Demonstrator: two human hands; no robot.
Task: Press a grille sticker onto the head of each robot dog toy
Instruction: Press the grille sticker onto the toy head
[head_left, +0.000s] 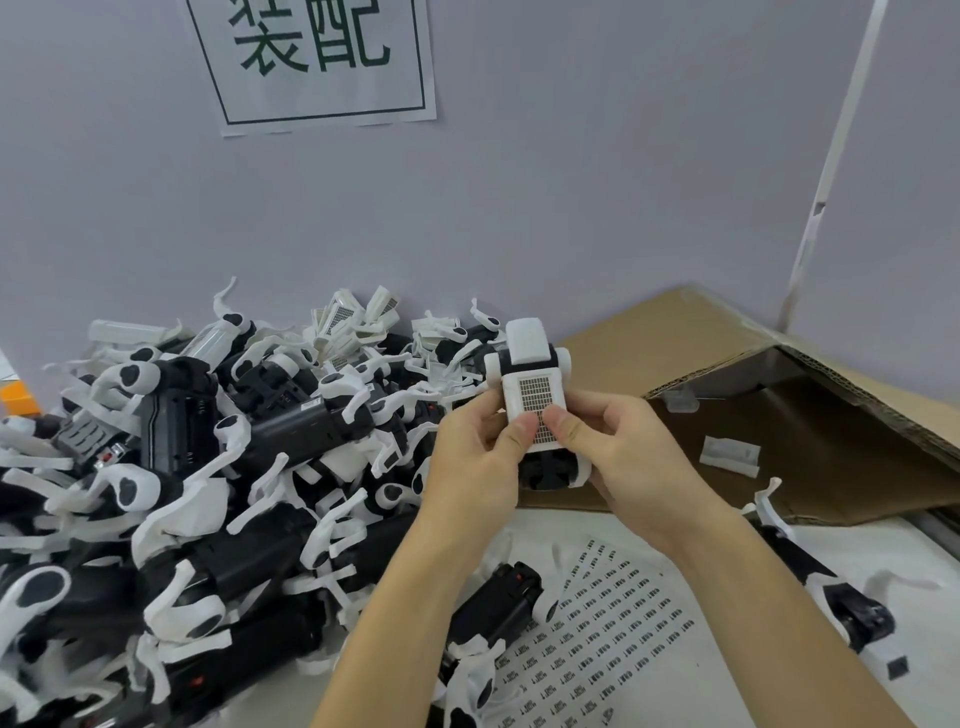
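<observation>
- Hands meet above the table's middle: the left hand (480, 457) and right hand (618, 452) both curl round one robot dog toy (535, 400), raised off the surface with its head toward the camera.
- Grille sticker (535, 410) lies on the toy's white head; both thumbs press together on its lower part, their tips touching.
- Left of the hands, a heap of robot dog toys (208, 467) fills the table up to the grey wall (519, 208) — its near edge lies just beside the left wrist.
- Right of the hands, an open cardboard box (779, 415) stands in the corner, its flap edge just behind the right hand.
- Below the forearms lies a sticker sheet (613, 623), with one toy (498, 608) on its left edge and another (852, 613) near the table's right edge.
</observation>
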